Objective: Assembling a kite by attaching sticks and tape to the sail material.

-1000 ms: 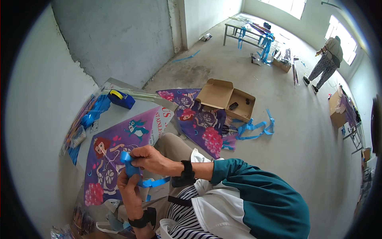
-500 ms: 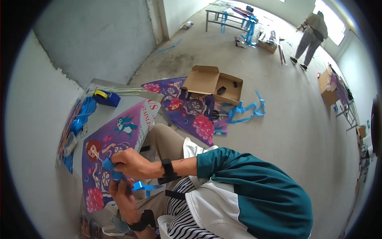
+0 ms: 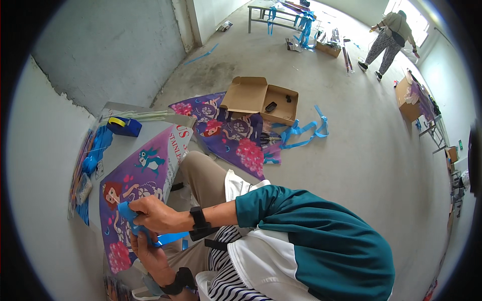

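Observation:
My right hand (image 3: pixel 155 214), the upper one, is closed around a bunched blue ribbon (image 3: pixel 126 211). Just below it, my left hand (image 3: pixel 150 253) pinches the lower part of the same ribbon. A flat blue length trails out to the right of my fingers. Beneath both hands lies a purple printed kite sheet (image 3: pixel 145 173), showing a red-haired figure and a blue animal. It rests on a grey board (image 3: pixel 115 150) with red lettering. Parts of the ribbon are hidden inside my fingers.
A blue tape dispenser (image 3: pixel 124 127) with a yellow roll and thin pale rods (image 3: pixel 145 115) sit on the board's far end. Beyond my knee, an open cardboard box (image 3: pixel 281 103) stands on another purple sheet (image 3: pixel 221 130), near loose blue ribbon (image 3: pixel 304 131). A person (image 3: pixel 392 40) stands far right.
Both hands have moved slightly left with the ribbon, and my right hand's grip has turned around it. The distant person has turned and spread their arms.

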`<state>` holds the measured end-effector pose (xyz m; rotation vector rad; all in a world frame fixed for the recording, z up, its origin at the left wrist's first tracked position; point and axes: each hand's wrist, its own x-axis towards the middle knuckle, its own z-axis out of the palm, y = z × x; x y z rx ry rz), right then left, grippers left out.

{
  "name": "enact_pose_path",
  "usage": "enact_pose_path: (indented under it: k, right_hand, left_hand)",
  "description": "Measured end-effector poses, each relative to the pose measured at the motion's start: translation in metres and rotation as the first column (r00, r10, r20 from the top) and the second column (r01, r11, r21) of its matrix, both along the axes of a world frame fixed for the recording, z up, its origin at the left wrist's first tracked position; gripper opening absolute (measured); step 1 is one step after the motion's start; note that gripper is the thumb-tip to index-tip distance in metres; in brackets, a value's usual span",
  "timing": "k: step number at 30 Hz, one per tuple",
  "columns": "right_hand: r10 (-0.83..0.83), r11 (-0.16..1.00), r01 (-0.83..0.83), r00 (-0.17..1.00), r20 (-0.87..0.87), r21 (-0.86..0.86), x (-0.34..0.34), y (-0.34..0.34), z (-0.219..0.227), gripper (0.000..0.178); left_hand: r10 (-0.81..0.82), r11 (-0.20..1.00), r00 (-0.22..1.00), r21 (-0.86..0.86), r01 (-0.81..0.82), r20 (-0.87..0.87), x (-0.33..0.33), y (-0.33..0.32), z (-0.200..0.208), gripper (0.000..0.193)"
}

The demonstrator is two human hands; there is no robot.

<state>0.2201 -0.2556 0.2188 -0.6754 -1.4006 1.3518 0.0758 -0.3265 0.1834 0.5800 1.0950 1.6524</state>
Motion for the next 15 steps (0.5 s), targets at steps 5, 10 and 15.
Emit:
enact_pose_path:
  k: [5, 10, 15]
  right_hand:
    - [0.090, 0.991, -0.094, 0.995, -0.047, -0.096, 0.000, 0.001, 0.008, 0.019]
    - [0.144, 0.989, -0.139, 0.979, 0.145, -0.045, -0.030, 0.001, -0.020, 0.012]
    - [0.299, 0.933, -0.304, 0.953, -0.058, -0.192, -0.044, -0.007, -0.049, 0.013]
  left_hand:
    - [-0.239, 0.964, 0.971, 0.124, 0.235, 0.018, -0.029, -0.001, -0.018, 0.019]
    - [0.079, 0.993, 0.983, -0.077, -0.093, -0.167, -0.031, -0.029, -0.010, 0.025]
    - [0.250, 0.935, 0.958, -0.224, -0.276, -0.138, -0.006, -0.056, 0.015, 0.015]
